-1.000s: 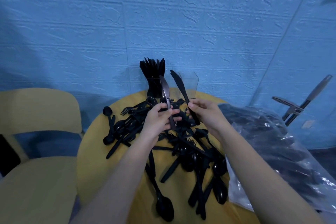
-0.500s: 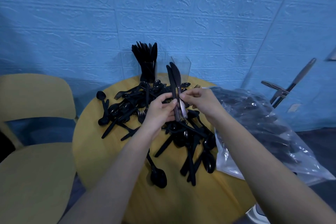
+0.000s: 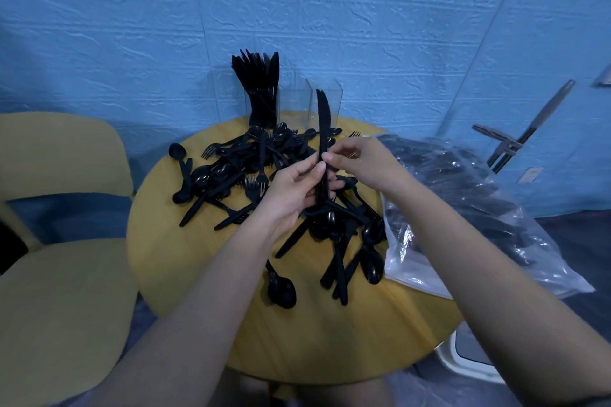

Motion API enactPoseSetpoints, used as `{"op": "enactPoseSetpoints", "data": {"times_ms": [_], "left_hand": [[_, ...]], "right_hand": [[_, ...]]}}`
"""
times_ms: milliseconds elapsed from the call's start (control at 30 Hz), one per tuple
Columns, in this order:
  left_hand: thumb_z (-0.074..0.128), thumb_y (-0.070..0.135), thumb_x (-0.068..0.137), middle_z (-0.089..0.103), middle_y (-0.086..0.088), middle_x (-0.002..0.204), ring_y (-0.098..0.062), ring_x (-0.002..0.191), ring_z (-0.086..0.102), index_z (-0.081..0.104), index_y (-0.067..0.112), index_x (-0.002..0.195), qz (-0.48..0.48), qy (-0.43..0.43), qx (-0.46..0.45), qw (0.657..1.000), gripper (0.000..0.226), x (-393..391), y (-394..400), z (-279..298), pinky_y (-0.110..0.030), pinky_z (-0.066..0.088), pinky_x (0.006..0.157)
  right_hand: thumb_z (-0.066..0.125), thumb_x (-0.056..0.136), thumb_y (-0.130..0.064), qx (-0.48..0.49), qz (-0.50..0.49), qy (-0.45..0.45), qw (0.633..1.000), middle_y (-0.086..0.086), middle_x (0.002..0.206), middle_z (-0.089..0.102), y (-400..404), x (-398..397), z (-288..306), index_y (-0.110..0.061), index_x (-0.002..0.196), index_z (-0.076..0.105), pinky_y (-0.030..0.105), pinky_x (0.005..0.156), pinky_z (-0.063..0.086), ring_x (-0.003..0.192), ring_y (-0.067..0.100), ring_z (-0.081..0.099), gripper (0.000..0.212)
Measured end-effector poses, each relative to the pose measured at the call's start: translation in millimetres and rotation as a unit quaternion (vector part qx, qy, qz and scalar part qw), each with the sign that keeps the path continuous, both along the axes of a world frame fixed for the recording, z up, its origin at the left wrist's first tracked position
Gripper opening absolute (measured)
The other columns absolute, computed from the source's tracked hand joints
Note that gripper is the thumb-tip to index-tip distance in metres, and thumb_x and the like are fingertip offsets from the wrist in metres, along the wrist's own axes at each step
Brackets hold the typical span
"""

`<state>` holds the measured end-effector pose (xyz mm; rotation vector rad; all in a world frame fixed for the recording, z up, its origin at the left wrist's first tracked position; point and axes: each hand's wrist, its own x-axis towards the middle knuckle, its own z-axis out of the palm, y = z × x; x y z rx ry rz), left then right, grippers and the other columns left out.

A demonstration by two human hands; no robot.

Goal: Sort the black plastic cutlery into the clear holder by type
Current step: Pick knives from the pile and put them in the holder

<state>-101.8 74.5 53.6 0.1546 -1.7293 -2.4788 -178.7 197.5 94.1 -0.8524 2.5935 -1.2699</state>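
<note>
Two black plastic knives point(image 3: 322, 116) stand upright, pressed together, above a pile of black forks, spoons and knives point(image 3: 238, 162) on the round yellow table point(image 3: 198, 274). My left hand point(image 3: 291, 188) grips their handles. My right hand point(image 3: 363, 162) pinches them from the right at mid-height. Behind them at the table's far edge stands the clear holder point(image 3: 325, 99). Its left compartment holds several black knives point(image 3: 259, 79), blades up. The compartments to the right look empty.
A clear plastic bag point(image 3: 463, 208) with more black cutlery lies on the table's right side. A lone spoon point(image 3: 281, 289) lies near the front. A yellow chair point(image 3: 59, 291) stands to the left, a white bin point(image 3: 469, 360) at lower right, and a blue wall behind.
Each hand held one knife a second ago. The two knives have come together into one upright stack held by both hands. The view has tilted down.
</note>
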Motion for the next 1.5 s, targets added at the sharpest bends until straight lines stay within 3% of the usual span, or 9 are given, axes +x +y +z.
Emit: {"op": "enactPoseSetpoints", "data": {"times_ms": [167,367,533,667,767,1133,1267,1367,1500], "left_hand": [[0.048,0.007,0.096,0.064,-0.003,0.082,-0.009,0.069,0.067,0.06,0.016,0.114,0.015,-0.013,0.029,0.999,0.024,7,-10,-2,-0.023,0.057,0.065],[0.049,0.012,0.095,0.064,-0.003,0.085,-0.01,0.071,0.067,0.061,0.006,0.116,0.059,-0.029,0.015,0.998,0.025,24,-31,-19,-0.023,0.057,0.066],[0.05,0.011,0.094,0.066,-0.002,0.078,-0.012,0.068,0.067,0.063,0.007,0.103,0.095,-0.033,0.045,0.994,0.016,31,-38,-27,-0.024,0.058,0.063],[0.05,0.011,0.095,0.071,-0.002,0.085,-0.012,0.071,0.068,0.063,0.007,0.101,0.098,-0.037,0.056,0.993,0.015,30,-40,-26,-0.026,0.059,0.066],[0.049,0.011,0.095,0.073,-0.002,0.084,-0.011,0.07,0.069,0.063,0.007,0.1,0.092,-0.035,0.069,0.993,0.015,31,-38,-26,-0.025,0.059,0.065],[0.052,0.012,0.094,0.072,-0.001,0.082,-0.012,0.07,0.068,0.062,0.007,0.105,0.062,-0.03,0.051,0.996,0.016,35,-34,-25,-0.027,0.059,0.067],[0.052,0.012,0.093,0.072,-0.002,0.081,-0.013,0.069,0.069,0.062,0.008,0.104,0.055,-0.034,0.051,0.997,0.016,34,-32,-25,-0.026,0.059,0.065],[0.053,0.013,0.092,0.071,-0.003,0.081,-0.014,0.069,0.069,0.063,0.008,0.104,0.049,-0.033,0.052,0.997,0.017,35,-31,-25,-0.025,0.059,0.064],[0.053,0.014,0.092,0.073,-0.003,0.087,-0.017,0.076,0.071,0.061,0.008,0.107,0.023,-0.033,0.035,0.999,0.019,36,-33,-25,-0.026,0.059,0.065]], "right_hand": [[0.069,0.085,-0.019,0.172,0.063,0.072,0.98,-0.011,0.081,0.065,36,-14,12,-0.022,0.084,0.071,0.007,0.064,0.037,0.068,-0.007,0.051,0.004],[0.068,0.086,-0.032,0.383,0.215,0.122,0.89,-0.004,0.11,0.053,45,4,-18,-0.022,0.111,0.066,0.026,0.085,0.044,0.102,0.011,0.051,0.028],[0.057,0.092,-0.034,0.356,0.254,0.247,0.865,-0.003,0.119,0.048,48,18,-36,-0.024,0.129,0.055,0.026,0.096,0.039,0.115,0.011,0.042,0.039],[0.067,0.085,-0.023,0.309,0.275,0.328,0.849,0.001,0.097,0.058,49,16,-42,-0.017,0.103,0.071,0.037,0.083,0.051,0.094,0.019,0.055,0.02],[0.075,0.076,-0.021,0.266,0.269,0.365,0.851,-0.001,0.088,0.062,50,11,-46,-0.016,0.088,0.074,0.035,0.072,0.054,0.084,0.02,0.058,0.013],[0.065,0.087,-0.008,0.142,0.187,0.255,0.938,0.005,0.101,0.068,47,-7,-26,-0.008,0.099,0.074,0.035,0.082,0.05,0.094,0.022,0.062,0.014],[0.057,0.087,-0.007,0.17,0.189,0.377,0.89,0.01,0.091,0.067,37,-16,-10,-0.005,0.097,0.071,0.039,0.077,0.052,0.085,0.031,0.061,0.017],[0.068,0.079,0.005,0.215,0.209,0.447,0.843,0.005,0.083,0.064,26,-18,-4,-0.012,0.098,0.071,0.037,0.081,0.046,0.079,0.029,0.06,0.026],[0.054,0.082,0.005,0.204,0.231,0.419,0.854,-0.002,0.082,0.049,16,-13,7,-0.023,0.103,0.073,0.042,0.098,0.03,0.08,0.018,0.048,0.04]]}}
